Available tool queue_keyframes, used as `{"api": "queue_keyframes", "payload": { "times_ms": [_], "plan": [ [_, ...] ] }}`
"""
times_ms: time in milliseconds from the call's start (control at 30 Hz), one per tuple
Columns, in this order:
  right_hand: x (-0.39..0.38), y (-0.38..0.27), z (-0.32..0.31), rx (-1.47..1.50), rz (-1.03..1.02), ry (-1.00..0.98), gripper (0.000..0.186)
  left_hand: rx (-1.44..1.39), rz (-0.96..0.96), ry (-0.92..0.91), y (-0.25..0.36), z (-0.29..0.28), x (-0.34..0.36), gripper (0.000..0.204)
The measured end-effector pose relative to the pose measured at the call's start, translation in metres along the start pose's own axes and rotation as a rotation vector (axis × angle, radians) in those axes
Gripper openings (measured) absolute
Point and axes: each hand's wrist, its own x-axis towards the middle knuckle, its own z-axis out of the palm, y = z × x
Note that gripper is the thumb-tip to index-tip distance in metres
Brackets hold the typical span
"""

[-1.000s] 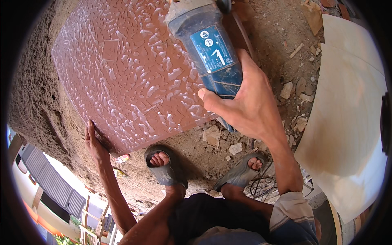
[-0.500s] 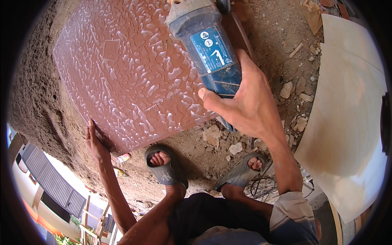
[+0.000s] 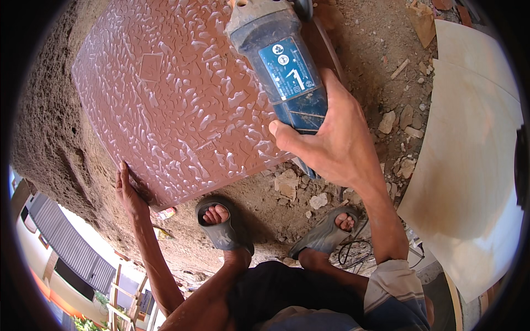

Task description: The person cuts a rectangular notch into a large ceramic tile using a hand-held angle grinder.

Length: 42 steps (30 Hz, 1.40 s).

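Note:
A large reddish-brown tile [image 3: 182,110] with a wavy, raised pattern lies in front of me. My left hand [image 3: 131,194] grips its edge near the near-left corner; part of that grip is hidden. Over the right part of the tile is a dusty blue angle grinder [image 3: 287,71]. My right hand [image 3: 334,135] is wrapped round the grinder's body, thumb on its left side. The grinder's head reaches the top of the picture, so its disc is mostly out of sight.
My feet in grey sandals [image 3: 222,229] stand close to the tile's near edge. Stone chunks [image 3: 318,201] lie on the dirt ground. Large pale sheets [image 3: 469,154] stand at the right. A black cable [image 3: 353,251] runs by my right foot. A rough earthen surface [image 3: 49,121] borders the left.
Almost nothing differs. The grinder and my right hand have shifted very slightly; the tile and my left hand stay in place.

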Motion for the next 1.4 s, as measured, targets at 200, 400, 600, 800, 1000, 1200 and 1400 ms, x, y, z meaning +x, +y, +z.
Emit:
{"api": "queue_keyframes", "payload": {
  "times_ms": [200,400,600,800,1000,1200,1400],
  "plan": [
    [-0.002,-0.001,0.001,0.012,0.007,0.024,0.051,0.004,-0.014,0.009,0.002,0.002,-0.002,0.02],
    [-0.002,0.002,0.003,0.017,-0.012,0.047,0.046,-0.003,-0.021,0.017,0.002,0.003,-0.001,0.02],
    [-0.003,0.001,0.002,0.023,0.0,0.054,0.045,0.001,-0.017,0.017,-0.001,0.001,0.0,0.02],
    [-0.002,-0.006,-0.001,0.03,0.052,0.018,0.048,-0.001,0.039,0.012,-0.007,-0.007,0.007,0.018],
    [0.002,-0.009,0.001,0.019,0.068,0.021,0.052,0.021,0.006,-0.011,0.001,0.0,-0.002,0.019],
    [0.008,-0.019,-0.002,0.028,0.06,0.027,0.053,0.042,0.009,-0.003,0.01,0.007,-0.01,0.022],
    [0.012,-0.024,0.0,0.037,0.034,0.048,0.053,-0.01,0.002,-0.015,0.003,0.002,-0.006,0.023]
  ]
}}
